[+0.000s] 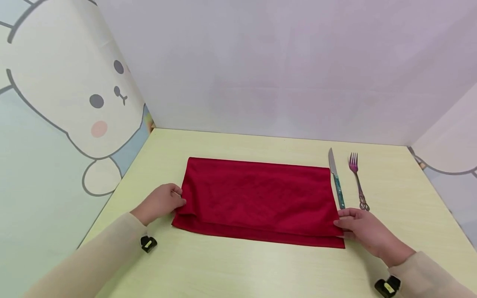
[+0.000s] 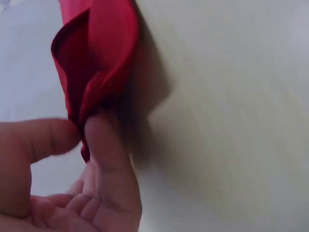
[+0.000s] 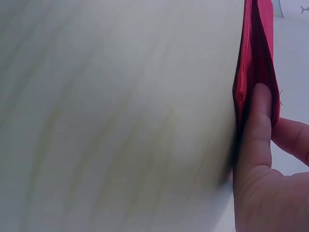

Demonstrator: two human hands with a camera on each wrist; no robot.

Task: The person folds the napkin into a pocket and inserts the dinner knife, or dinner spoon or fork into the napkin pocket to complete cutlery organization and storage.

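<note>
A red cloth napkin (image 1: 261, 194) lies folded over on the table, with a strip of its lower layer showing along the near edge. My left hand (image 1: 165, 201) pinches the left side of the cloth between thumb and finger; in the left wrist view the gathered fabric (image 2: 108, 43) forms an open loop above the fingertips. At the right near corner, my right hand (image 1: 367, 231) pinches the upper layer. The right wrist view shows a finger (image 3: 260, 111) slipped between the layers (image 3: 244, 72), with the thumb on the outer face.
A knife (image 1: 338, 186) with a green handle lies against the napkin's right side. Farther right lies a fork (image 1: 358, 182) with an ornate handle. Behind the pale wooden table (image 1: 242, 273) stands a white wall panel (image 1: 279, 74), with a cartoon-printed panel (image 1: 56, 124) on the left.
</note>
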